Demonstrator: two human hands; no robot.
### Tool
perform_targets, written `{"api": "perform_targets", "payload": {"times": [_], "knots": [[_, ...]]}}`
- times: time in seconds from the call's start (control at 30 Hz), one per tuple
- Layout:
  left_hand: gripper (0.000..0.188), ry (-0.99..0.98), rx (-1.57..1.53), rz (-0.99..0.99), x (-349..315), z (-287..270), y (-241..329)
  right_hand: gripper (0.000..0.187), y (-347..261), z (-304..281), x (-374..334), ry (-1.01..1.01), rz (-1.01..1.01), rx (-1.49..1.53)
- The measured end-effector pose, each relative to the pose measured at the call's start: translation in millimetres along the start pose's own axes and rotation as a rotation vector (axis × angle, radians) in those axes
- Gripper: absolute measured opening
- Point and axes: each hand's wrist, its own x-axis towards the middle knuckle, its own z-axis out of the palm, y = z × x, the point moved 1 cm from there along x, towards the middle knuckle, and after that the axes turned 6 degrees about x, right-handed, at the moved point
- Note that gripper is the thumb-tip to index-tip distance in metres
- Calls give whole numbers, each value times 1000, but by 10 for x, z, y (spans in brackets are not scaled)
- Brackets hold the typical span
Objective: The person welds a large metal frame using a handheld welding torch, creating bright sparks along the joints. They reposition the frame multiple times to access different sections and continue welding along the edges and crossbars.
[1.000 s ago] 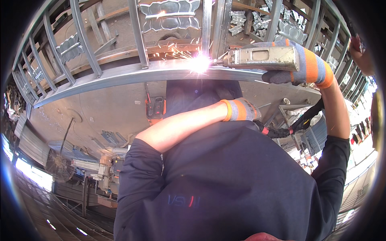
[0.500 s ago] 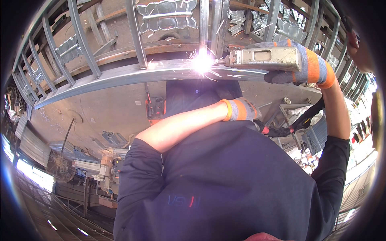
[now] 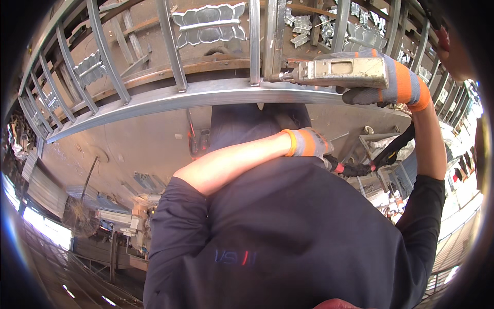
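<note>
My right hand (image 3: 401,85), in a grey and orange striped work glove, is closed round a worn, cream-coloured boxy welding gun (image 3: 342,72). The gun's narrow metal nozzle points left, its tip beside the foot of an upright square tube (image 3: 254,46). That upright meets the long bottom rail (image 3: 216,92) of a metal railing frame, with no arc or sparks showing. Across my body, my left hand (image 3: 310,142) wears a matching glove. Its fingers curl round a black cable (image 3: 355,169) with a red band; the fingertips are partly hidden.
Silvery ornamental metal panels (image 3: 210,26) sit between the uprights. More stamped pieces (image 3: 365,36) lie beyond the frame at right. A red and black device (image 3: 198,144) rests below the rail. A pedestal fan (image 3: 80,211) stands at left. Part of another person (image 3: 458,56) appears at upper right.
The bright welding arc and its sparks have gone out. The view has shifted slightly; my right hand keeps the gun by the joint, and my left hand stays in place.
</note>
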Motion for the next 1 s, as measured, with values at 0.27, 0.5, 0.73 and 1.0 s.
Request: {"api": "perform_targets", "payload": {"times": [0.27, 0.5, 0.73, 1.0], "knots": [[52, -28, 47, 17, 499, -66, 235, 36, 451, -291, -550, 123, -64, 101], [49, -41, 170, 28, 1175, -54, 384, 45, 918, -488, -749, 48, -16, -154], [49, -52, 131, 1, 1403, -34, 443, 51, 1079, -549, -847, -9, 33, -66], [50, -8, 119, 21, 1480, 40, 424, 56, 1366, -570, -767, -3, -169, -130]]}}
